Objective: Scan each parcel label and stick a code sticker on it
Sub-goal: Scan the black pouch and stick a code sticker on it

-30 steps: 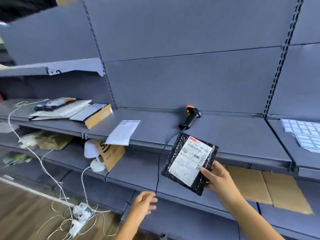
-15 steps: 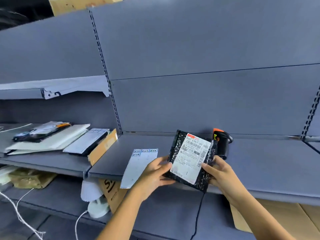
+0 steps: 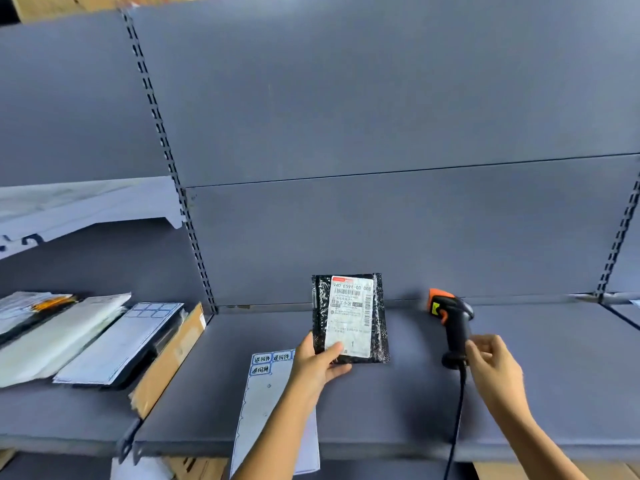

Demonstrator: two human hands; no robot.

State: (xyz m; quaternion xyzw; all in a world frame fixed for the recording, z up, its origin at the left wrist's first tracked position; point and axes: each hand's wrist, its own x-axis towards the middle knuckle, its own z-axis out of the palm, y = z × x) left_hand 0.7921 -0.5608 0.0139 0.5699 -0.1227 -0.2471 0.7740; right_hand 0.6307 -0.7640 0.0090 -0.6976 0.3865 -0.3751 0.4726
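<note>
Scan step pending: your left hand [image 3: 317,362] pinched the parcel [image 3: 320,306] upright, label [image 3: 349,320] facing you; your right hand [image 3: 491,362], loosely spread and empty, hovered beside the scanner [image 3: 453,323], likely to grasp next.

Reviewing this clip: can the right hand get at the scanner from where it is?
Probably yes. The right hand is right beside the handle of the scanner on the shelf, with nothing between them. The left hand holds the parcel off to the left, out of the way.
</note>
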